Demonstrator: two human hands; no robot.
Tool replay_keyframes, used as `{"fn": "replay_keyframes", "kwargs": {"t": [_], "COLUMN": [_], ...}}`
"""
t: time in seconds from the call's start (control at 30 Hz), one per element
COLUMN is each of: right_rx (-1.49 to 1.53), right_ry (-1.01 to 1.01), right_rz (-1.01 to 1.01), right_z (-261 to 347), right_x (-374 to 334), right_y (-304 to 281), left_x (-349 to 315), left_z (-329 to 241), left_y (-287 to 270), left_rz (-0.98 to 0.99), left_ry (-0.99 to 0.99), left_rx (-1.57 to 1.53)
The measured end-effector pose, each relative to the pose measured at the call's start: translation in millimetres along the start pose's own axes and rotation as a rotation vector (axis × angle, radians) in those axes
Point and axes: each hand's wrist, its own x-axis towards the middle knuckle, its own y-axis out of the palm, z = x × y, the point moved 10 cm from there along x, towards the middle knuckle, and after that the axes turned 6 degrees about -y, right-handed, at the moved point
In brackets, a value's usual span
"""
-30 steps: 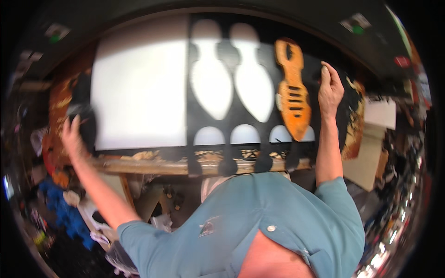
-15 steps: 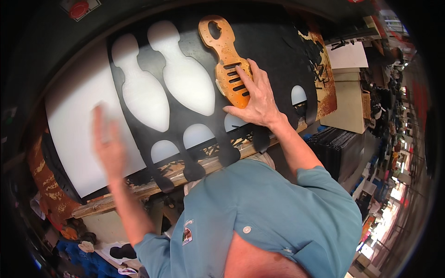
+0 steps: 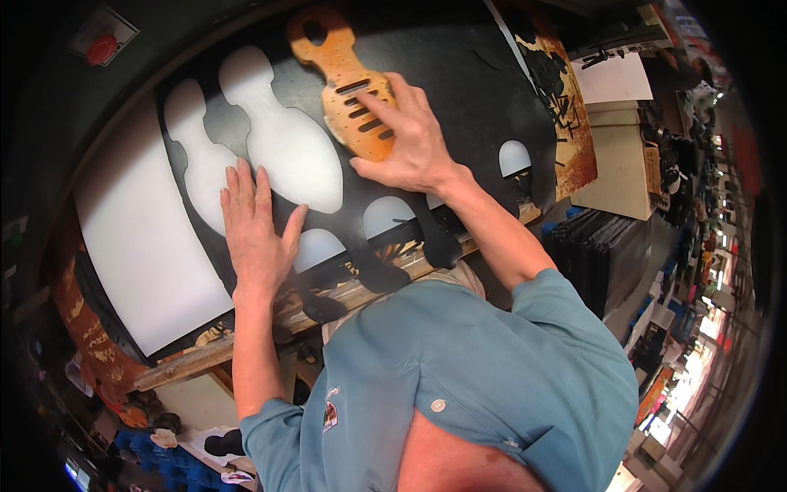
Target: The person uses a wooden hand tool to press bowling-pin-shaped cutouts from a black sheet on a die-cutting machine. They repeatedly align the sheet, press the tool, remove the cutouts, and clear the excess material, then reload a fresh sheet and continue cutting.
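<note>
Orange slotted form (image 3: 338,100) is at upper centre of the frame, over the black sheet (image 3: 467,90); the right hand (image 3: 408,139) grasps its lower end between thumb and fingers. Left of centre, the left hand (image 3: 258,225), fingers straight and loosely spread, overlaps a white paddle shape (image 3: 205,174).

the left of two head-worn fisheye cameras looks down past the wearer's teal shirt (image 3: 484,361), near above both hands (image 3: 410,148) and the bench (image 3: 184,366), bending straight edges toward the dark rim.
</note>
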Motion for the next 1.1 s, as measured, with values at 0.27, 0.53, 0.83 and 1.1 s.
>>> {"fn": "replay_keyframes", "kwargs": {"t": [0.27, 0.53, 0.83, 1.1], "right_rx": [-0.038, 0.019, 0.402, 0.005], "right_ry": [-0.018, -0.075, 0.132, -0.319], "right_rz": [0.017, -0.177, -0.287, -0.726], "right_z": [1, 9, -28, -2], "right_x": [-1, -41, -37, -8], "right_y": [5, -33, -58, -202], "left_x": [2, -65, -100, -104], "left_z": [0, -59, -95, -81], "left_y": [-2, -34, 15, 8], "left_rz": [-0.032, -0.001, -0.201, -0.266], "left_ry": [0.001, -0.061, 0.003, -0.108], "left_rx": [-0.053, -0.685, -0.439, -0.34]}}
